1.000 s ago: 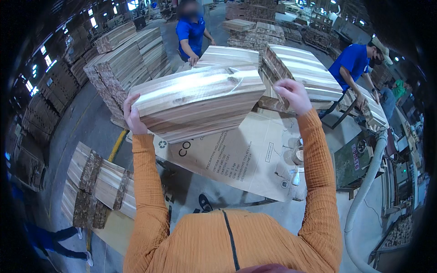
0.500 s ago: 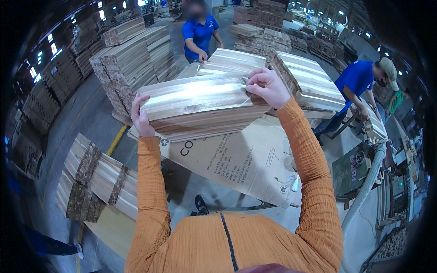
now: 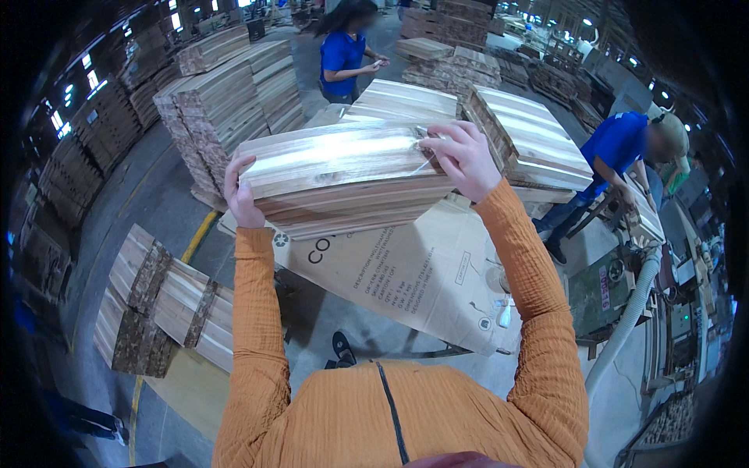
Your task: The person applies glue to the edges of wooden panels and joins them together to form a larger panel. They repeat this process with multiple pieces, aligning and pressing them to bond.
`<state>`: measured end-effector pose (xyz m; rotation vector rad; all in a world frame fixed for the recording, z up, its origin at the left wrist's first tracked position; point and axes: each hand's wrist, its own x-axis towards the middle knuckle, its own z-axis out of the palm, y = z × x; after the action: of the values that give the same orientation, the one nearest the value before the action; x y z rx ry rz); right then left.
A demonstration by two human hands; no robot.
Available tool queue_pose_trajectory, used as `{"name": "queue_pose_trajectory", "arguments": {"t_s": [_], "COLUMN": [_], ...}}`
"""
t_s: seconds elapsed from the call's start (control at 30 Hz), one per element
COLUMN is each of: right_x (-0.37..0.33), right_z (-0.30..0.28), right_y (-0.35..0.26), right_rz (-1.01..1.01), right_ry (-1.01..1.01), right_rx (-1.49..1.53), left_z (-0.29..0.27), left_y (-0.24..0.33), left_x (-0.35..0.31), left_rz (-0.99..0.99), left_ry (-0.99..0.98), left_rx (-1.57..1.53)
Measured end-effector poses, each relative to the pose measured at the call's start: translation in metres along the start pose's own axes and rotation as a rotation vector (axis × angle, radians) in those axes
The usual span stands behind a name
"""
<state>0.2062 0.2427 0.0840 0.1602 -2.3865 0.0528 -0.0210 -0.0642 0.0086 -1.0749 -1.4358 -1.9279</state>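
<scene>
A pale striped wooden panel (image 3: 331,162) is tilted in front of me, its face bright with reflected light. Another panel (image 3: 355,209) shows under its near edge. My left hand (image 3: 243,195) grips the left end, thumb on the near side and fingers over the end. At the far right corner my right hand (image 3: 463,160) is closed, thumb and fingertips pinched together over the surface. Beside those fingertips is a dark mark or small object, too small to name. Whatever the pinch holds is hidden.
Printed cardboard (image 3: 390,281) covers the table under the panels. More panels (image 3: 534,140) lie at right, with tall wood stacks (image 3: 226,109) behind at left. Bark-edged boards (image 3: 168,304) stand low left. Two co-workers in blue (image 3: 343,62) are nearby. A grey hose (image 3: 624,320) runs at right.
My right hand has shifted slightly, its fingers now more spread over the corner. The panel has tilted a little. The far co-worker has turned right, hands lifted off the wood.
</scene>
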Motion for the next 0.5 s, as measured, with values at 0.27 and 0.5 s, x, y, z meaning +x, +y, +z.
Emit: {"name": "queue_pose_trajectory", "arguments": {"t_s": [0.27,0.5], "right_x": [-0.015,-0.016], "right_z": [-0.008,-0.003], "right_y": [-0.014,-0.017], "right_rz": [-0.007,-0.008], "right_ry": [0.002,-0.020], "right_rx": [-0.312,-0.355], "left_z": [-0.005,0.002], "left_y": [-0.003,0.002], "left_x": [-0.001,-0.001], "left_rz": [0.006,0.004], "left_ry": [-0.007,0.024], "left_rx": [0.044,0.053]}}
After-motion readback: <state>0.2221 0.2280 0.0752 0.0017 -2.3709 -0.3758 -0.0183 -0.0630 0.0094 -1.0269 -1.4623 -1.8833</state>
